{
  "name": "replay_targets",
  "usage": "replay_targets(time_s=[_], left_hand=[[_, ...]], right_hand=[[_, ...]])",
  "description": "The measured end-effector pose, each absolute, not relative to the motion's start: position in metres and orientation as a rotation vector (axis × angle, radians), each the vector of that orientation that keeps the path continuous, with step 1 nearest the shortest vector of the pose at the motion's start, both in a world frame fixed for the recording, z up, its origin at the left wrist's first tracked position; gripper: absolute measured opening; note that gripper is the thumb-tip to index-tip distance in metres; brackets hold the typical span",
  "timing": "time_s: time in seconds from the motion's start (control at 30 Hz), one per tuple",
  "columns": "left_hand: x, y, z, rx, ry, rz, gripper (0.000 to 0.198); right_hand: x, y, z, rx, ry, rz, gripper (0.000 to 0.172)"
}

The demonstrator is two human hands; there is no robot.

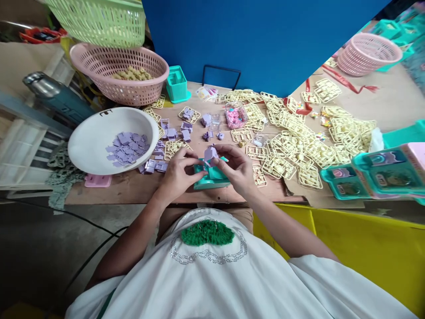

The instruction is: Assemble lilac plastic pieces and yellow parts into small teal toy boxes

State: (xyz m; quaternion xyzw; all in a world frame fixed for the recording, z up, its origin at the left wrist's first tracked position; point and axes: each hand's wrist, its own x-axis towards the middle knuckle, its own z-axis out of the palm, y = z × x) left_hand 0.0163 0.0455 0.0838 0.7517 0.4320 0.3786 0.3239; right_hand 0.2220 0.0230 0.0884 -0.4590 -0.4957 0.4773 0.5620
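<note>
Over the table's front edge, my right hand (pixel 236 168) pinches a small purple plastic part (pixel 210 155) between thumb and fingers. Just below it sits a teal plastic housing (pixel 212 180). My left hand (pixel 181 173) is closed at the housing's left side, thumb and forefinger on its edge; what lies between the fingertips is partly hidden. Loose purple parts (pixel 171 134) are scattered beyond my left hand. A white bowl (pixel 79 146) holds several flat purple pieces (pixel 128 148). To the right of my right hand lie many cream part frames (pixel 279 166).
A pink basket (pixel 133 93) with cream parts stands at back left under a green basket (pixel 106 26). A teal bottle (pixel 59 97) leans beside the bowl. A blue panel (pixel 252 44) rises behind. Teal toy cases (pixel 385 173) stand right; a clear box (pixel 236 116) holds pink pieces.
</note>
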Motion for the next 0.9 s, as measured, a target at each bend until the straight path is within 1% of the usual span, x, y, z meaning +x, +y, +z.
replay_targets(time_s=[0.13,0.27,0.43,0.6,0.8,0.9], left_hand=[[0.011,0.048,0.085,2.002,1.054,0.964,0.017],[0.008,0.05,0.09,2.025,0.999,0.921,0.014],[0.009,0.052,0.095,2.089,0.985,0.866,0.01],[0.01,0.055,0.092,2.128,0.957,0.852,0.014],[0.009,0.061,0.092,2.166,0.837,0.843,0.008],[0.008,0.064,0.092,2.15,0.818,0.827,0.009]], right_hand=[[0.217,0.021,0.083,-1.115,-1.13,1.11,0.049],[0.218,0.022,0.081,-1.142,-1.106,1.113,0.051],[0.217,0.022,0.082,-1.151,-1.094,1.116,0.049],[0.215,0.022,0.083,-1.159,-1.08,1.099,0.051],[0.215,0.022,0.081,-1.163,-1.062,1.084,0.051],[0.214,0.023,0.079,-1.157,-1.062,1.081,0.051]])
